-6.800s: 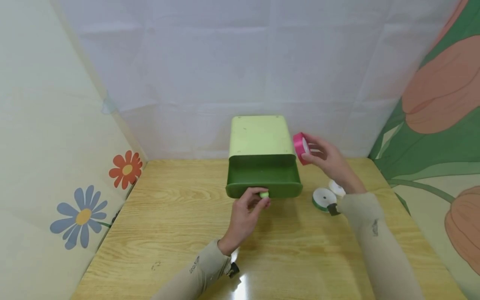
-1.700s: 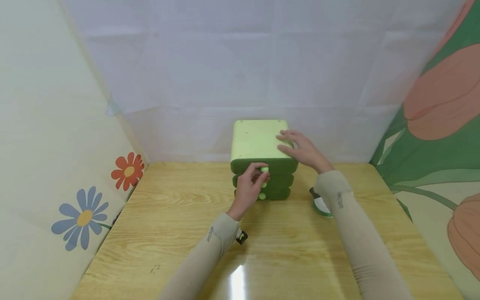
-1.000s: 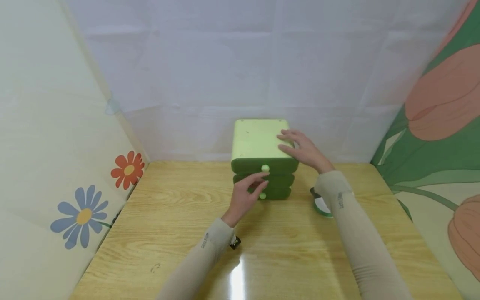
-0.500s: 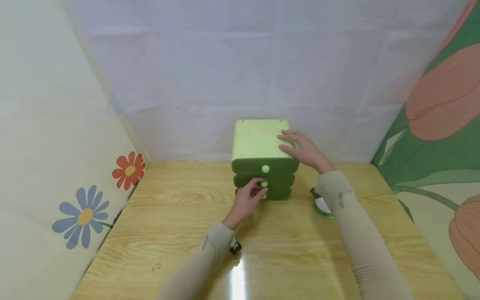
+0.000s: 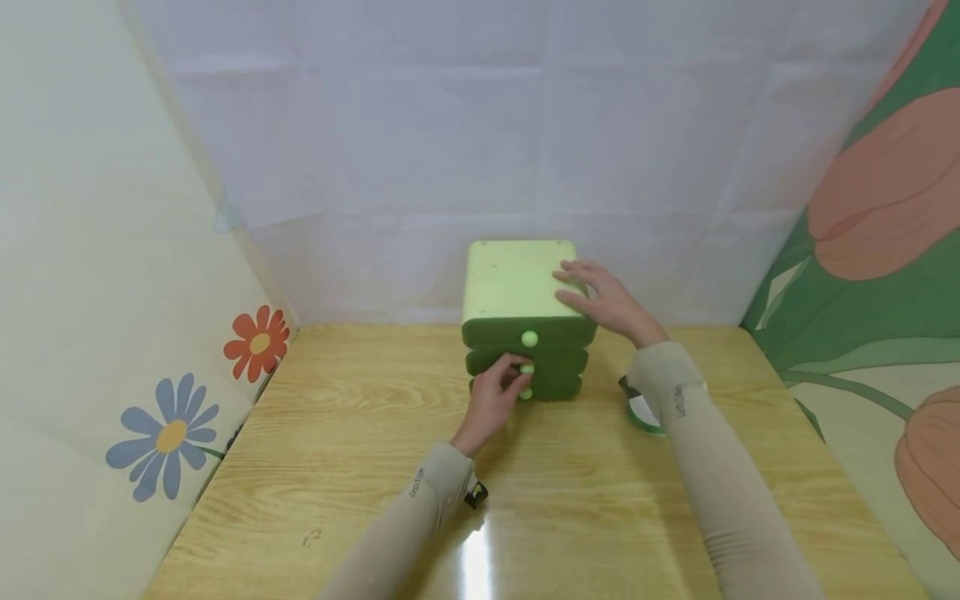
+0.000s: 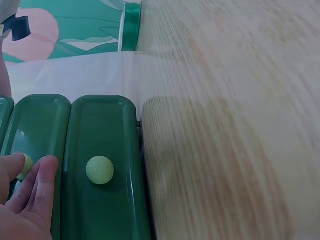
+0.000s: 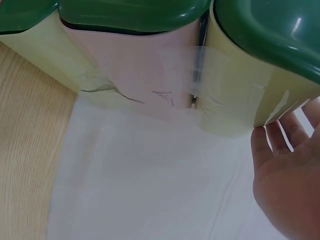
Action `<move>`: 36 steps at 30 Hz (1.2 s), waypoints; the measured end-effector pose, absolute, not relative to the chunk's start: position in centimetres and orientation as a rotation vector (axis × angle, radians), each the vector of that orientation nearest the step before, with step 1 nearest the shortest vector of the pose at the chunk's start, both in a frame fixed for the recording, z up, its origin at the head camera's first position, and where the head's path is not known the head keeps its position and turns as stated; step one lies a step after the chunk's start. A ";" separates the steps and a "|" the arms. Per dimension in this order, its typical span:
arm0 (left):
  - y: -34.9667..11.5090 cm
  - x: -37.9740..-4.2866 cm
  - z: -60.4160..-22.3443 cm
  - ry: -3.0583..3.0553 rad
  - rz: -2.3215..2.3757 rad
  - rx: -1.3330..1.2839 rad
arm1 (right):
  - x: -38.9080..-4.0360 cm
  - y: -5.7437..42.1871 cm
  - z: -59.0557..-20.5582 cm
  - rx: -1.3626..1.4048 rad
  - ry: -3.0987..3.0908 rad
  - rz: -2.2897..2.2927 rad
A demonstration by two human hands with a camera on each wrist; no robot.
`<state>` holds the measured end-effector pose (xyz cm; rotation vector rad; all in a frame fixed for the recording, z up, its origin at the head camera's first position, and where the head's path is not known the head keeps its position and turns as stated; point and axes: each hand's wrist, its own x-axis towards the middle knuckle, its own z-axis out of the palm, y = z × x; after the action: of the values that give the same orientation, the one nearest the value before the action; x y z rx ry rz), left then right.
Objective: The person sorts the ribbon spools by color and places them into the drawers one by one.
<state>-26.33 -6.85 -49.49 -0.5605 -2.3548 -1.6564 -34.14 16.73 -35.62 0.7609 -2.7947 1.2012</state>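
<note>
Left hand [image 5: 489, 402] has been lowered from top knob [image 5: 529, 339] to middle knob [image 5: 527, 369], now pinched, so middle drawer [image 5: 562, 362] is engaged; drawer cabinet [image 5: 516, 280] is touched by uncurled right hand [image 5: 611, 302].

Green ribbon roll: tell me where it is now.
In the head view, the green ribbon roll lies on the table, right of the drawer unit, partly hidden by the right sleeve.

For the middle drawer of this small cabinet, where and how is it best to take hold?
Probably by its round knob, pinched from the front: it sticks out from the drawer front, which shows no other handle. The left hand grips it there.
</note>
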 end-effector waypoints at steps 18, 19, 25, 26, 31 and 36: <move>-6.9 -25.1 -49.6 -2.383 -1.597 -0.577 | -34.3 16.8 -35.9 0.767 -2.790 1.195; -6.9 -24.9 -49.7 -2.384 -1.595 -0.577 | -34.3 16.8 -35.9 0.767 -2.788 1.202; -6.6 -24.1 -49.6 -2.370 -1.599 -0.564 | -34.3 16.9 -35.9 0.771 -2.782 1.217; -6.6 -23.9 -49.6 -2.369 -1.600 -0.560 | -34.3 16.8 -35.8 0.773 -2.783 1.212; -6.5 -22.7 -49.6 -2.366 -1.617 -0.547 | -34.2 16.8 -35.8 0.771 -2.793 1.199; -6.4 -21.3 -49.5 -2.336 -1.644 -0.537 | -34.2 16.8 -35.8 0.761 -2.801 1.212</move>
<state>-21.30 -6.40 -49.49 -0.5368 -2.3363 -1.6440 -34.23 16.82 -35.76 0.7612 -2.8008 1.2117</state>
